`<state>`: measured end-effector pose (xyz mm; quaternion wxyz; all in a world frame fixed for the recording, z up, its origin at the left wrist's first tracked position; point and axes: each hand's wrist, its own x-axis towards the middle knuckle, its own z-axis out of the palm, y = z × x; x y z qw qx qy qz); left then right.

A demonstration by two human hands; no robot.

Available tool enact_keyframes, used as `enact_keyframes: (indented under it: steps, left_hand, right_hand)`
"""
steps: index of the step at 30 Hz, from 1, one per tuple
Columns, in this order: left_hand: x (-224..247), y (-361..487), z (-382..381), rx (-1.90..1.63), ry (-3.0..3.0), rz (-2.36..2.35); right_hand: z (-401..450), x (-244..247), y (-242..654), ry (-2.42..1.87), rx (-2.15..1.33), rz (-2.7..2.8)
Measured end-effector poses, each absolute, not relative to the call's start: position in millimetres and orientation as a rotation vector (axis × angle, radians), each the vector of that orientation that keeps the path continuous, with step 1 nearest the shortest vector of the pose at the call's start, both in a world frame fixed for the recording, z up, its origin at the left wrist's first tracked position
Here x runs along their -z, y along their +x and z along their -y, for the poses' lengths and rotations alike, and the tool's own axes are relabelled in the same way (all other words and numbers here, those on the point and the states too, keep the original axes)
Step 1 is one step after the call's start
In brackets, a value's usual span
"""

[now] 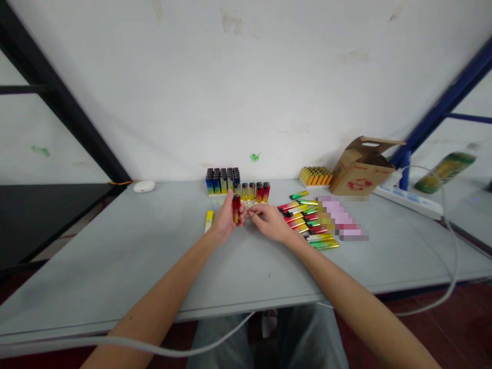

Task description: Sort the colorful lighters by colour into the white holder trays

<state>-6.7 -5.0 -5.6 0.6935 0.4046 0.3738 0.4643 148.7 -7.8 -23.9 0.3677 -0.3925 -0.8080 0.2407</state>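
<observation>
My left hand [226, 218] is closed around a red and yellow lighter [236, 209] held upright, its dark top up. Close beside it, my right hand [271, 221] has its fingertips pinched together; what they hold, if anything, is too small to make out. Behind both hands, a row of yellow and red lighters [259, 192] stands in a pale tray [263, 204], partly hidden by my hands. Blue and yellow lighters [222, 182] stand packed in a block to the left. Loose lighters [321, 237] in red, green and yellow lie flat to the right of my right hand.
A yellow strip-like item [209, 220] lies left of my left hand. Orange lighters [317, 177] fill a tray near an open cardboard box [361, 166]. A blurred pink item [342, 218], a power strip [409, 201], a bottle [446, 171] and a white case [144, 186] are also around.
</observation>
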Motion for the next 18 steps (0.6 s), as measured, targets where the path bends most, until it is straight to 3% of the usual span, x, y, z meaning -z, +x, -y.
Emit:
enact_keyframes:
  steps: [18]
  left_hand:
    - [12.2, -7.1, 4.3, -1.066, 1.019, -0.997]
  right_hand:
    - [9.1, 28.0, 147.8, -1.05, -0.517, 2.138]
